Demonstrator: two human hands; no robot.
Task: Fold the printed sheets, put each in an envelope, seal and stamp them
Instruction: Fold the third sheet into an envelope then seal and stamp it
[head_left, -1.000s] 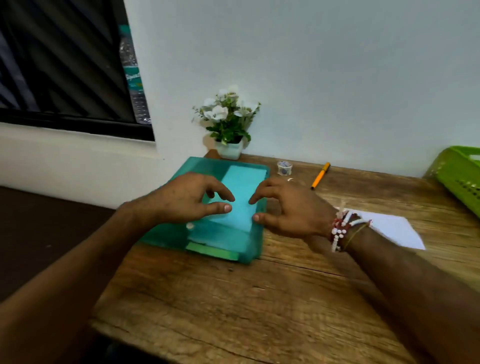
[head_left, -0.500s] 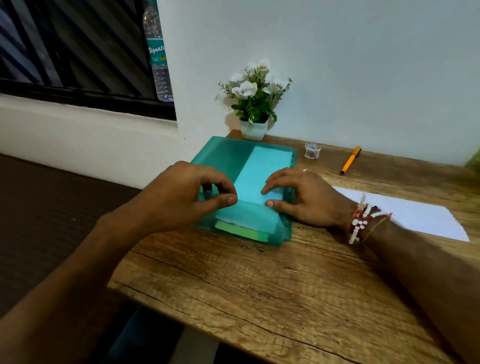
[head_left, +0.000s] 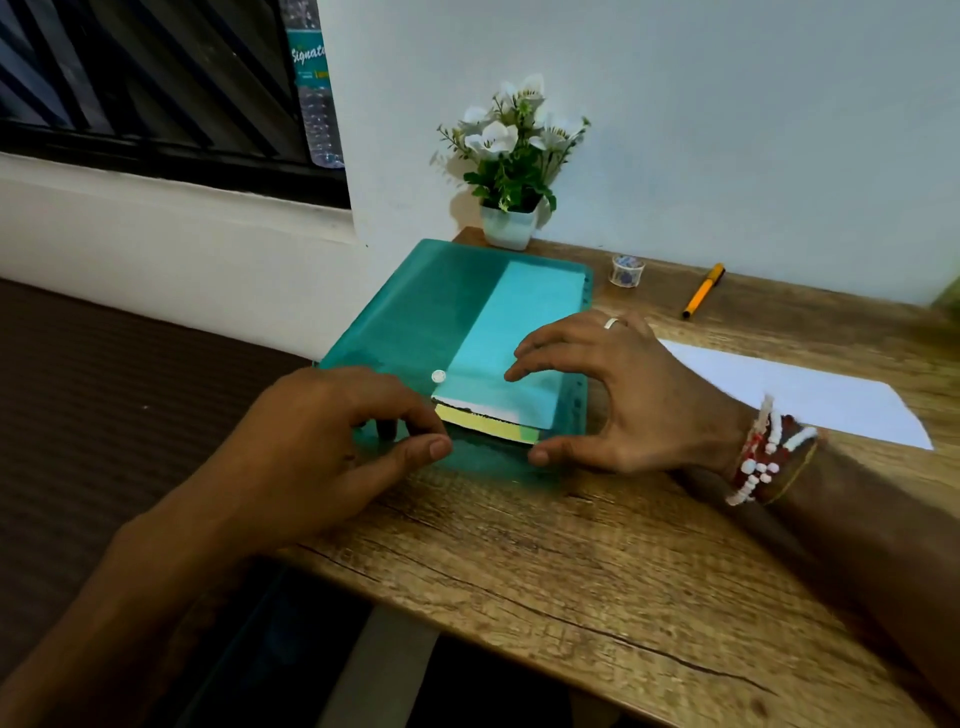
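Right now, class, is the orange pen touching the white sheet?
Apart. The head view shows a strip of bare wood between the pen and the sheet.

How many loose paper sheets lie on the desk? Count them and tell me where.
1: a white sheet lies flat on the wooden desk, right of the right hand. More may be stacked inside the teal folder.

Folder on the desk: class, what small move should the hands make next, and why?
Probably the right hand should slide the sheets out of the folder. Their edges show at its open near end, the right hand is spread over them, and the left hand seems to pinch its near edge.
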